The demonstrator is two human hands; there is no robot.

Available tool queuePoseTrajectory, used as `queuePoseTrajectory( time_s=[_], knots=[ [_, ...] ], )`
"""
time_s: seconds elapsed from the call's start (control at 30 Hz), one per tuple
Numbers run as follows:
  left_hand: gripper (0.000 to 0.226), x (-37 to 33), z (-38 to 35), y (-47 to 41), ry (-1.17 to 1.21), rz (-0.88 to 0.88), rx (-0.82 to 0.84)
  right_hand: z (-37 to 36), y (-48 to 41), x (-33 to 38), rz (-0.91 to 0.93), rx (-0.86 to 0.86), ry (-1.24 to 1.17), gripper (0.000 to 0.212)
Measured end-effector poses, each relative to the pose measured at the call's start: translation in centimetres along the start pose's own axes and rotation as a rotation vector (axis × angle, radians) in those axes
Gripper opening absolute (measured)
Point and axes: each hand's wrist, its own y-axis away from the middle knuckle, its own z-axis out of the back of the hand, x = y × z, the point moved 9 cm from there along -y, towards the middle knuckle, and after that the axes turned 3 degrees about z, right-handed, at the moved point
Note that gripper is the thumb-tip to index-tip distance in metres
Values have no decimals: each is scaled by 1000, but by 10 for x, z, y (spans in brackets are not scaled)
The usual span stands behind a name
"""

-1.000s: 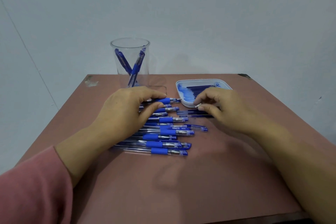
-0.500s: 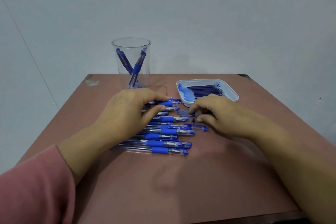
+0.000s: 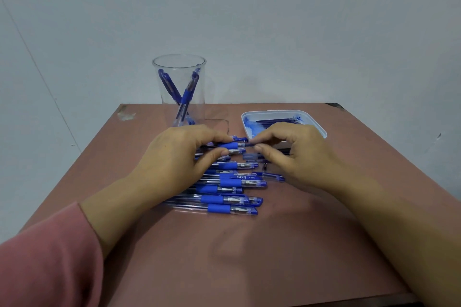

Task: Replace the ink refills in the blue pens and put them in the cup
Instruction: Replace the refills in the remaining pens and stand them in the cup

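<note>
1. Opening one pen looks like the step in hand. The left hand (image 3: 179, 157) grips the pen (image 3: 230, 145) at the far end of the row of pens (image 3: 232, 183). The right hand (image 3: 296, 157) pinches its tip end.
2. The next move probably calls for unscrewing the tip, swapping in a refill (image 3: 277, 121) from the tray (image 3: 320, 129), then dropping the pen into the cup (image 3: 200, 102).

Cup (image 3: 199, 97): is standing at the far edge of the tabletop (image 3: 249, 257), upper centre-left of the frame, with pens (image 3: 185, 96) leaning inside.
Tray (image 3: 321, 129): is sitting right of the cup, holding refills (image 3: 277, 121).
Pen row (image 3: 229, 197): is lying mid-frame, in front of the cup.
</note>
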Motion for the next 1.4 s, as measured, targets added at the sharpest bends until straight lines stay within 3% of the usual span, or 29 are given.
queuePoseTrajectory(
  time_s=[0.1,0.23,0.43,0.67,1.0,1.2,1.4],
  knots=[
    [37,0,0,-1,8,7,-4,9,3,-2,-14,-26,-12,15],
    [26,0,-1,0,-6,-2,2,-5,0,5,33,35,-1,29],
    [30,1,-2,-1,1,10,7,0,1,-5,-8,14,-24,19],
    [27,2,-2,0,-10,22,17,-6,0,-3,51,45,-8,27],
    [27,17,2,-2,-12,112,7,23,6,-40,-120,12,4,20],
    [29,15,4,-1,-6,122,-9,10,9,-54,-199,130,92,24],
    [30,13,3,-1,-5,119,5,4,9,-50,-141,238,287,18]
  ],
)
